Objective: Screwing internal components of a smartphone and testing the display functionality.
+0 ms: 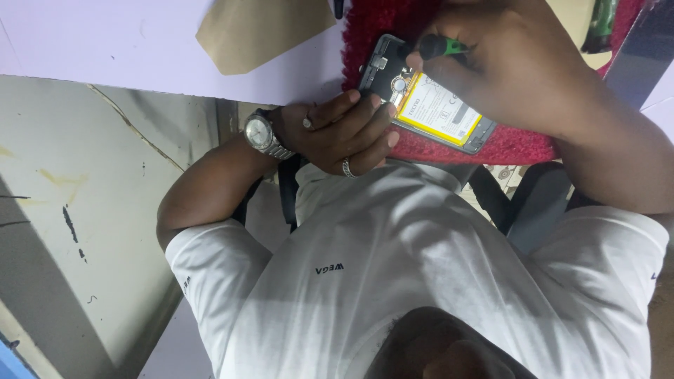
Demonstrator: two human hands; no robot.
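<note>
1. An opened phone [428,98], back cover off, lies tilted on a red fuzzy mat [505,144]. Its dark frame and a yellow-edged battery [439,111] with a white label face up.

2. The left hand [337,133] steadies the phone from its lower-left side. Its fingers [365,123] are curled loosely, and their tips press against the phone's long edge near the battery's corner. They brace the phone's side rather than close around it.

3. A ring [348,168] sits on one finger of that hand, and a silver wristwatch [261,133] is on the wrist.

4. The right hand [512,67] hovers over the upper part of the phone. It is closed tight around a screwdriver [439,48] with a green and black handle. The handle pokes out between thumb and fingers, just above the battery's top edge. The tip is hidden, so I cannot tell where it meets the phone.

5. The phone thus lies between the two hands, with the left fingers along one side and the right knuckles covering part of the other.

6. The mat rests on a pale lilac worktop [105,42], where a brown paper envelope [260,31] lies well apart to the left.

7. The person wears a white t-shirt [421,267]. Grey floor [91,175] shows below the worktop's edge.
</note>
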